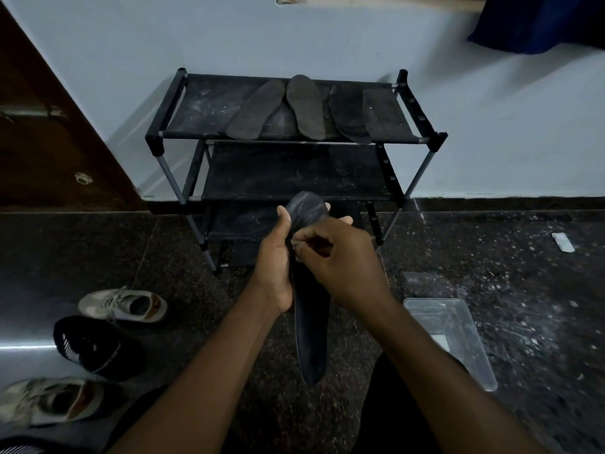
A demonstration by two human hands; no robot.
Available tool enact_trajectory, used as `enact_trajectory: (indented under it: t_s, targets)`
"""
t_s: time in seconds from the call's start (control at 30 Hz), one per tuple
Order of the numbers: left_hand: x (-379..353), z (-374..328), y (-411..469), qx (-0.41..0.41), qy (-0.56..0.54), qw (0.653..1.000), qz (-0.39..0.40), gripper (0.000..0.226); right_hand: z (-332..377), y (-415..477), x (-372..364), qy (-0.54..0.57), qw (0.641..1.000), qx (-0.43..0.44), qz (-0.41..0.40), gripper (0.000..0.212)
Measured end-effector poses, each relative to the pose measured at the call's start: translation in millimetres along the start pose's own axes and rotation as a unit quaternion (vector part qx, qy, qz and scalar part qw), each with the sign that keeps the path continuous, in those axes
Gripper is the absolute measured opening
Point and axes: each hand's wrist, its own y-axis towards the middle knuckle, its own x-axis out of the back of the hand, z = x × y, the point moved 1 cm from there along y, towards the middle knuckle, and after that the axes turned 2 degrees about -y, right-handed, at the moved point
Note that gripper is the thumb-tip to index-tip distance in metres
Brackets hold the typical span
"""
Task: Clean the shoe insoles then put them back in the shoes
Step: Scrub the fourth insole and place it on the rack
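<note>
The held insole (310, 326) is dark and long and hangs in the middle of the view, in front of the shoe rack's lower shelves, its rounded end up and its narrower end pointing down toward the person.

At far left is a wooden door (49, 132). Below it, three shoes lie on the dark speckled floor (203, 306): a beige sneaker (126, 304) nearest the rack, a black sneaker (95, 347) just beside it, and a second beige sneaker (49, 401) closest to the person.

The black shoe rack (156, 139) stands against the pale wall. On its dusty top shelf lie four loose insoles (306, 106) in a row, toward the shelf's right half; the two on the right overlap.

The left grip (275, 267) is clamped on the held insole near its upper end, thumb up along the left edge and fingertips showing past the right edge. The right grip (343, 260) has its fingers curled, thumb and fingertips bunched together on the insole's face just beside the left thumb, pinching at it. Whether anything small sits between those fingertips cannot be told.

To the right, a clear plastic container (471, 355) rests on the floor near the right forearm. Farther right lies a small white scrap (563, 242), and a blue cloth (540, 21) hangs at the top corner.
</note>
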Motion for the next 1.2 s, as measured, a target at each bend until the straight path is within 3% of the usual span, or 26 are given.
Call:
enact_trajectory:
  t_s: [0.3,0.47,0.67,0.83,1.03,1.2]
  targets:
    - [2.8,4.9,3.3,-0.004,0.007,1.0,0.007,0.082,-3.2,2.2,4.2,-0.013,1.0,0.014,-0.024,0.01]
    - [3.7,2.1,2.1,-0.011,-0.003,1.0,0.013,0.087,-3.3,-2.0,0.9,-0.019,0.998,0.021,0.054,0.01]
    - [-1.1,5.2,2.8,-0.012,0.0,1.0,0.016,0.089,-3.7,2.4,1.7,-0.005,1.0,0.016,-0.022,0.007]
    - [0.4,1.8,-1.1,-0.014,-0.005,1.0,0.024,0.09,-3.2,-0.3,2.0,-0.01,0.998,0.023,0.049,0.009]
    - [-4.7,4.5,-1.2,-0.014,0.015,1.0,0.018,0.082,-5.7,1.6,2.8,-0.011,0.999,0.016,-0.03,0.006]
    - [-0.4,4.0,0.3,0.012,-0.01,0.999,0.051,0.098,-4.4,-0.2,1.5,-0.013,0.999,0.029,0.034,0.009]
